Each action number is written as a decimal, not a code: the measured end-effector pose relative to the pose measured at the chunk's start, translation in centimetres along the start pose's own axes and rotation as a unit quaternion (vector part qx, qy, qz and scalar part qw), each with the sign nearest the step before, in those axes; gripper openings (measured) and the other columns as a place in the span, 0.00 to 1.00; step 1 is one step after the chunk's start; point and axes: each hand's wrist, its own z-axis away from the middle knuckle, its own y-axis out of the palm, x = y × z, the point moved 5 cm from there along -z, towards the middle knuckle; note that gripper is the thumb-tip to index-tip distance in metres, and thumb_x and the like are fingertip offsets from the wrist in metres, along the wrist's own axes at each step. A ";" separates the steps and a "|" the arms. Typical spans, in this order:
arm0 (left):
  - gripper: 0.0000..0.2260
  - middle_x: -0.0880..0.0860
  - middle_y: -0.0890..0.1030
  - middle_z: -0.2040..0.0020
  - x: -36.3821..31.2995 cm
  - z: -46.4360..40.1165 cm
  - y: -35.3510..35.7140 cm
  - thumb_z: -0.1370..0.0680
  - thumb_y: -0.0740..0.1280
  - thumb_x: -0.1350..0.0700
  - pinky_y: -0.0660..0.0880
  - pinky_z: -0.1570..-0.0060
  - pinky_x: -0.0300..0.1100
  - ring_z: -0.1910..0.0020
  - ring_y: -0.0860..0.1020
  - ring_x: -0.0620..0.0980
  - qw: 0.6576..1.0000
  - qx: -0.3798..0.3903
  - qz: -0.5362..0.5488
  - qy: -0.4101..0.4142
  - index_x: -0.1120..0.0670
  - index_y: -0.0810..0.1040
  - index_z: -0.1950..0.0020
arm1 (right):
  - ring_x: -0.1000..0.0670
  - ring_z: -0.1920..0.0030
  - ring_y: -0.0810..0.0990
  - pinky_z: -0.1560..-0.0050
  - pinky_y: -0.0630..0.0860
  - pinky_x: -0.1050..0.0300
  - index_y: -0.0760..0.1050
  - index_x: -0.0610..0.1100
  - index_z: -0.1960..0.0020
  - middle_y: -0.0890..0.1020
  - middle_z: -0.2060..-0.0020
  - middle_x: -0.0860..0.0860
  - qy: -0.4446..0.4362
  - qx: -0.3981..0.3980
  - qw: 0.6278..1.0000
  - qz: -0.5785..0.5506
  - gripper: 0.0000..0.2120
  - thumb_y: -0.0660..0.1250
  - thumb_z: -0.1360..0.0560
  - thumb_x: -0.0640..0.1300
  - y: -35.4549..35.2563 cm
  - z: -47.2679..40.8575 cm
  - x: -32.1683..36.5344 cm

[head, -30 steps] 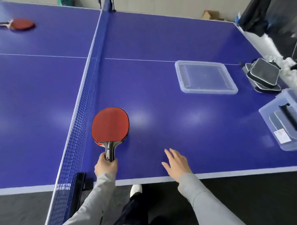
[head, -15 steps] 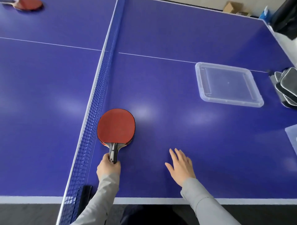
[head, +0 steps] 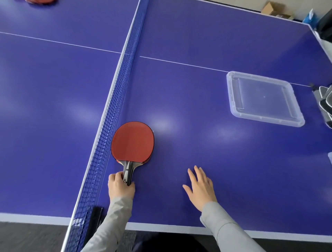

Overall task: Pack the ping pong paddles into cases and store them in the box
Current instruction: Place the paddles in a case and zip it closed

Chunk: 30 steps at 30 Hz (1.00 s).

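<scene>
Barely started, nothing's cased yet
Left hand (head: 120, 187) has its fingers wrapped on the red paddle (head: 132, 141) handle; right hand (head: 202, 188) flat, fingers apart, cases (head: 326, 106) way off at the table edge.

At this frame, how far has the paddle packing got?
Done: nothing visibly packed. In hand: the left hand grips the handle of a red paddle lying uncased by the net; the right hand hovers open. Left: casing it, another paddle at the far left edge, cases at the right edge; clear lid off.

1 head-worn view looks steeply down from close above the table's (head: 197, 108) near edge.
</scene>
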 end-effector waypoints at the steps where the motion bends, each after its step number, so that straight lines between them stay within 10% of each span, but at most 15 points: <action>1: 0.19 0.62 0.73 0.44 0.0 0.0 0.0 0.33 0.74 0.65 0.69 0.45 0.50 0.44 0.73 0.62 1.000 0.004 -0.005 0.000 0.63 0.76 0.42 | 0.47 0.22 0.43 0.25 0.53 0.48 0.45 0.48 0.22 0.45 0.22 0.48 -0.001 0.001 1.000 0.000 0.30 0.49 0.19 0.59 0.1 0.0 0.0; 15: 0.38 0.57 0.65 0.27 -2.3 4.4 -1.7 0.30 0.75 0.48 0.63 0.34 0.54 0.28 0.63 0.58 0.973 -0.053 -0.175 0.142 0.59 0.63 0.26 | 0.47 0.22 0.44 0.25 0.53 0.48 0.45 0.48 0.22 0.45 0.22 0.48 0.000 -0.004 1.000 -0.019 0.30 0.49 0.19 0.58 -0.4 0.5 -0.6; 20: 0.39 0.60 0.74 0.32 -5.5 7.8 0.5 0.37 0.80 0.47 0.68 0.35 0.57 0.33 0.72 0.60 0.910 -0.019 -0.254 0.328 0.63 0.73 0.33 | 0.47 0.22 0.45 0.24 0.52 0.48 0.45 0.49 0.22 0.48 0.22 0.48 0.021 -0.021 0.999 -0.043 0.30 0.50 0.19 0.58 -1.0 1.6 -2.3; 24: 0.37 0.51 0.48 0.21 -8.1 8.9 4.9 0.22 0.55 0.36 0.43 0.25 0.49 0.22 0.45 0.51 0.849 0.121 -0.374 0.354 0.55 0.46 0.22 | 0.47 0.22 0.46 0.24 0.51 0.47 0.45 0.49 0.22 0.49 0.22 0.49 0.053 -0.033 0.996 -0.065 0.30 0.50 0.19 0.58 -1.4 3.6 -4.8; 30: 0.38 0.51 0.45 0.21 -13.4 12.1 10.4 0.22 0.52 0.34 0.42 0.24 0.50 0.22 0.43 0.50 0.782 0.197 -0.419 0.418 0.55 0.43 0.22 | 0.47 0.22 0.47 0.24 0.52 0.47 0.47 0.49 0.22 0.51 0.22 0.49 0.108 -0.048 0.989 -0.093 0.30 0.51 0.19 0.58 -2.1 7.1 -10.0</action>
